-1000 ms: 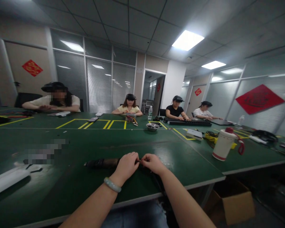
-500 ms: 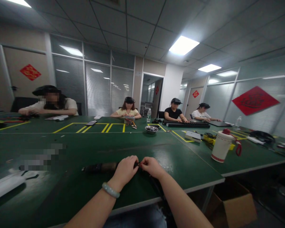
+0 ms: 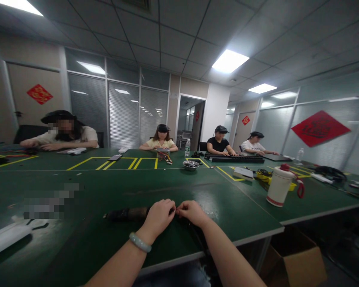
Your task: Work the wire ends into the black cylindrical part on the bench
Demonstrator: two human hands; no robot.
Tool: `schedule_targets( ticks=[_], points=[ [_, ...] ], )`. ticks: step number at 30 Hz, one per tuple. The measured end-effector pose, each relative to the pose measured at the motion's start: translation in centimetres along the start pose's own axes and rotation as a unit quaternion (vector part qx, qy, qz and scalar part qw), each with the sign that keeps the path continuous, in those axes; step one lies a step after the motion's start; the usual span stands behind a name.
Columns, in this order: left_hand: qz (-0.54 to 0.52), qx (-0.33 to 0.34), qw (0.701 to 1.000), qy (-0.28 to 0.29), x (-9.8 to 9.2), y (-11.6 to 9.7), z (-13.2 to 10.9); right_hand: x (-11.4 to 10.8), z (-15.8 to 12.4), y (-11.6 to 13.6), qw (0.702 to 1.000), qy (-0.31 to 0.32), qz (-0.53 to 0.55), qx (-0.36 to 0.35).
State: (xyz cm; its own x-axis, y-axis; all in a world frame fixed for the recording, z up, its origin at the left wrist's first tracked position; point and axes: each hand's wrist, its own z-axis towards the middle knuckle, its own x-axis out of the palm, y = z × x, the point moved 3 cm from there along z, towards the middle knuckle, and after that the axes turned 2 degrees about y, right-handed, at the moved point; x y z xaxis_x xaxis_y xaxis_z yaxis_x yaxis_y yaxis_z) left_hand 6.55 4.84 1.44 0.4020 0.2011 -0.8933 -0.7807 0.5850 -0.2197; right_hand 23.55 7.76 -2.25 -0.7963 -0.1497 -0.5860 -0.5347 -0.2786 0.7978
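A dark, stick-shaped tool with a brownish middle band [image 3: 124,214], like an electric screwdriver, lies sideways on the green table, its narrow metal tip pointing left. My left hand [image 3: 160,213], with a pale bangle at the wrist, closes over its right end. My right hand [image 3: 191,211] is closed in a pinch beside it, fingertips almost touching the left ones. Something tiny shows between the two hands; its kind is too small to tell. From beneath my right hand a dark cord [image 3: 199,237] runs toward the table's near edge.
A white bar-shaped object [image 3: 7,239] lies at left. Farther off are a metal bowl [image 3: 190,165] with dark bits, a white box [image 3: 243,173] and a white jug with red lid [image 3: 278,187]. Several people sit across the table. A cardboard box [image 3: 303,263] stands below, right.
Both hands stay at the tool's right end, and the fingertips have shifted only slightly. The view has tilted a little.
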Motion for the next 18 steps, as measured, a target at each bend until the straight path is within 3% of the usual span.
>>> schedule_targets(
  ticks=[18],
  points=[
    [0.007, -0.012, 1.000, 0.010, 0.44, 0.15, 0.30, -0.39, -0.40, 0.18, 0.998, -0.025, -0.058, 0.011]
  ],
)
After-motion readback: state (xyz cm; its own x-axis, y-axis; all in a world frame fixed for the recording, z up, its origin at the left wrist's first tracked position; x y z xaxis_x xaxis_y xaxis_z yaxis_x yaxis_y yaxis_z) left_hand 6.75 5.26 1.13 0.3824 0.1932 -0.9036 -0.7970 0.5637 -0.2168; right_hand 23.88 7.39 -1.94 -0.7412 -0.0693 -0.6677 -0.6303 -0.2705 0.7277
